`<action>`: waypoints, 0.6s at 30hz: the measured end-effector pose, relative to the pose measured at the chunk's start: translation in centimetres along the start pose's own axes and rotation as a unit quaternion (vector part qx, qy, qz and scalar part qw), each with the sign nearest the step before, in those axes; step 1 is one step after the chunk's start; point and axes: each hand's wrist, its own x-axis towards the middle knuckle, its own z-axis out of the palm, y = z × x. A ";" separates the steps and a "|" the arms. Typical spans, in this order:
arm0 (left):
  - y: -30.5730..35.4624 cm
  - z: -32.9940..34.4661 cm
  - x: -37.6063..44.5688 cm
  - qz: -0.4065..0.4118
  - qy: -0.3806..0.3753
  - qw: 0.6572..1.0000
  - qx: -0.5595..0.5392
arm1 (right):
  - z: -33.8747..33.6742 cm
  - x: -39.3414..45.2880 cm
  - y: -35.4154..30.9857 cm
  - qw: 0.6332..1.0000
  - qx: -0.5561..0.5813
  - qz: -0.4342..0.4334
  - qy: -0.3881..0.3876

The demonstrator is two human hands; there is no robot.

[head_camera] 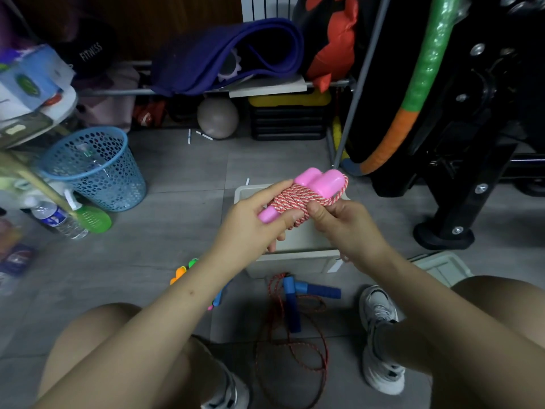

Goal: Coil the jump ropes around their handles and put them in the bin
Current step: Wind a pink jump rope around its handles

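My left hand [253, 222] grips the two pink handles [320, 180] of a jump rope, held side by side above the white bin [292, 259]. Red-and-white rope [298, 196] is coiled tightly round the handles. My right hand [339, 222] pinches the rope where it wraps under them, and a short tail hangs by my right wrist. On the floor in front of the bin lies a second jump rope with blue handles [295, 299] and a loose red cord [295, 349]. A third with orange, green and blue parts [188, 273] is partly hidden behind my left forearm.
A blue mesh basket [94, 169] stands at the left with a water bottle [59, 219] and a green sprayer beside it. The bin's white lid [442, 267] lies at the right. Black exercise equipment [460, 160] stands at the right, shelves with a mat and ball behind.
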 end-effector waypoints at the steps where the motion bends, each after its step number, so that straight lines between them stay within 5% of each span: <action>1: 0.0 0.1 0.0 -0.005 0.004 1.000 -0.003 | 0.1 0.0 0.1 1.000 -0.001 0.006 -0.003; 6: 0.3 -0.1 0.4 -0.025 0.059 0.997 -0.035 | 0.7 -0.7 0.2 0.995 0.025 0.021 -0.093; 14: 0.3 -0.2 1.1 -0.031 0.084 0.995 -0.035 | 0.1 -0.8 -0.3 0.979 -0.198 -0.053 -0.010; 18: 0.2 -0.7 1.5 -0.017 0.096 0.995 -0.023 | -0.1 -0.8 -0.2 0.994 -0.036 0.062 -0.077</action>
